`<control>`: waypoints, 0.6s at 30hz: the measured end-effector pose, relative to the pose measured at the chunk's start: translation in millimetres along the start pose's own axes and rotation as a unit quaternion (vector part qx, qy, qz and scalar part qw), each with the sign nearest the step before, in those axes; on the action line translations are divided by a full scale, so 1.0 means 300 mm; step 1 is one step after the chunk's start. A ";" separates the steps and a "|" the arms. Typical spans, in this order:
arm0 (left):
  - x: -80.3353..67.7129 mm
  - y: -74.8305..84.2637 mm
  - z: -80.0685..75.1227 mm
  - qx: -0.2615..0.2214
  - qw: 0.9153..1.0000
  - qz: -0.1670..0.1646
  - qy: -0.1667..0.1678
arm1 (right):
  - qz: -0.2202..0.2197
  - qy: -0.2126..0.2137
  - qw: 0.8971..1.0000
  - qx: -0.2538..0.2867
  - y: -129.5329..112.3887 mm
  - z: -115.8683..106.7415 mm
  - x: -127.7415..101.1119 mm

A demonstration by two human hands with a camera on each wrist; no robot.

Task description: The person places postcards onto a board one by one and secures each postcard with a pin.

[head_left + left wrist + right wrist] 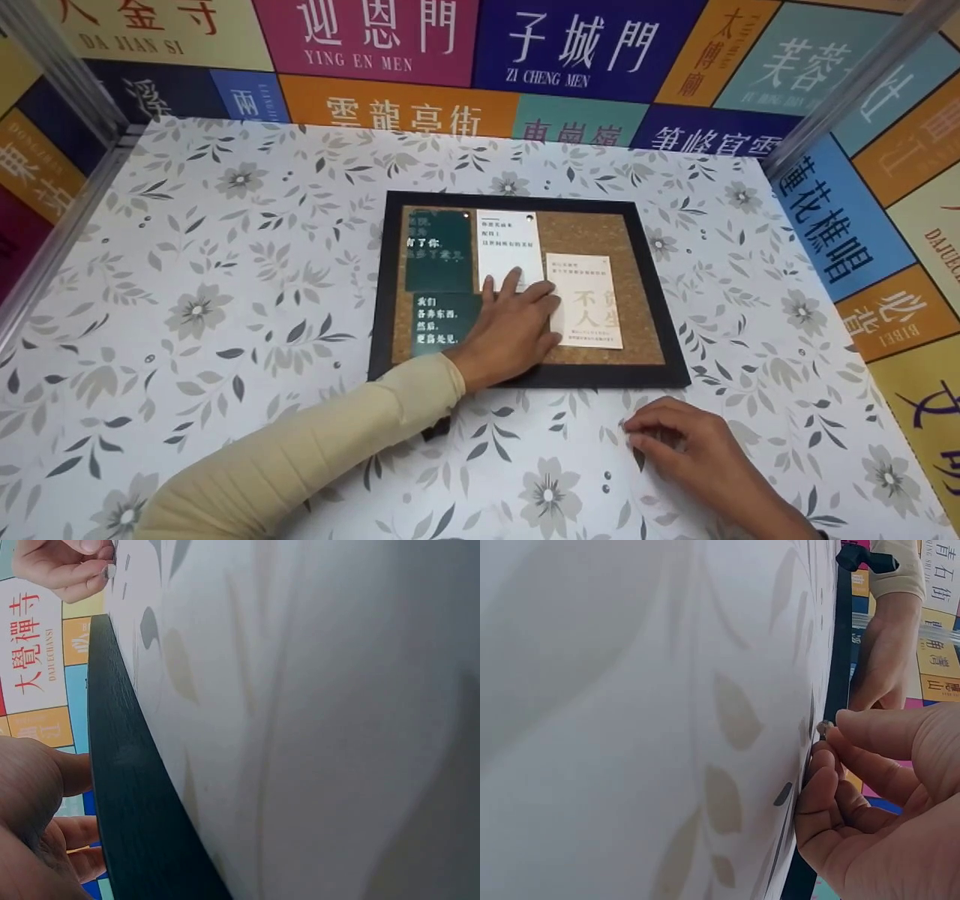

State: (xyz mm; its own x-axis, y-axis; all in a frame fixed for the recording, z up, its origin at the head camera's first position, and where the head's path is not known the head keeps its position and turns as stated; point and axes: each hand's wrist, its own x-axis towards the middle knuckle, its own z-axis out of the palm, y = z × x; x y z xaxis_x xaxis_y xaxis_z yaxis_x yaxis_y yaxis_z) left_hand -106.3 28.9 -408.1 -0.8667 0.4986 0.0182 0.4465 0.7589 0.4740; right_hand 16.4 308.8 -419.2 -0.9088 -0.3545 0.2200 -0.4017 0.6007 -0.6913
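Note:
A black-framed cork board (589,229) lies on the table. My left hand (506,334) rests on it, fingers spread over the lower part of a white card (508,231) and near a cream card (584,300). An upper green card (439,271) sits left of the white one. Below it, a second green card (439,322) is partly covered by my left hand and wrist. Off the board's lower right corner, my right hand (686,442) pinches a small metallic pin (824,727) between thumb and fingers; its exact shape is hard to make out.
The board lies on a white tabletop (225,405) with a floral print. Colourful lettered panels (390,37) stand behind and to the right. Clear upright posts (847,82) rise at the table's back corners.

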 end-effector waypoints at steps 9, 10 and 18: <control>0.002 -0.001 0.000 0.001 1.000 0.004 0.000 | -0.007 0.027 0.999 -0.024 0.001 0.002 0.018; 0.002 -0.001 0.001 0.000 1.000 0.005 0.000 | -0.007 0.028 0.999 -0.026 0.001 0.001 0.019; -0.001 -0.006 0.001 0.010 1.000 0.018 0.014 | 0.049 0.011 0.996 -0.068 -0.015 -0.004 0.044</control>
State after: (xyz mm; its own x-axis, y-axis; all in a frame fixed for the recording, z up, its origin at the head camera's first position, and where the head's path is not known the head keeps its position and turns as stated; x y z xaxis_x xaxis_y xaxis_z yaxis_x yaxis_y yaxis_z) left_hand -106.7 27.7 -409.2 -0.8559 0.5137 0.0592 0.4812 0.7493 0.4550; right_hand 6.1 302.2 -412.4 -0.9464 -0.2733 0.1721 -0.3202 0.7240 -0.6110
